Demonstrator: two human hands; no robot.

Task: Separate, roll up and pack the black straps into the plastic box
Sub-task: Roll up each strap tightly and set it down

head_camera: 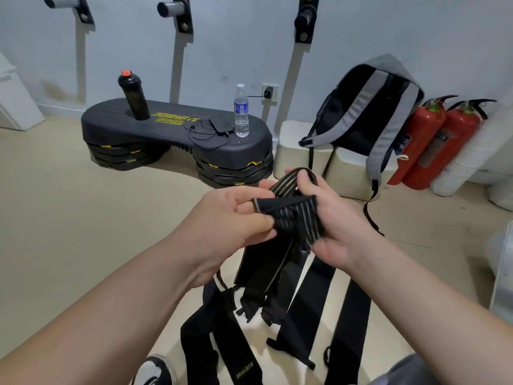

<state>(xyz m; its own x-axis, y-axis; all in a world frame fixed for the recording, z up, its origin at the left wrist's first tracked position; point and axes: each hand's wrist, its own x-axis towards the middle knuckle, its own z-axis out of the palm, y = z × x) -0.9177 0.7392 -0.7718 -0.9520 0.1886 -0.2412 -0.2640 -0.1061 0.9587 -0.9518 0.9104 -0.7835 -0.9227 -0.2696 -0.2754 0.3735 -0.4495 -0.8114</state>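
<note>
Wide beige floor (69, 218) fills the frame, with a dark step platform (172, 126) upper left and a grey backpack (369, 112) upper right. Centre frame, the black straps (277, 273) hang in a tangled bunch from the hands to the lower middle. Right hand (333, 226): grip wrapped round the striped strap (291, 215), thumb over its loop. Left hand (230, 218): grip pinching that strap's near edge. Best play, I'd say: anchor with the right, tease one strap out along its length, never yank the bunch. No plastic box plainly in view.
</note>
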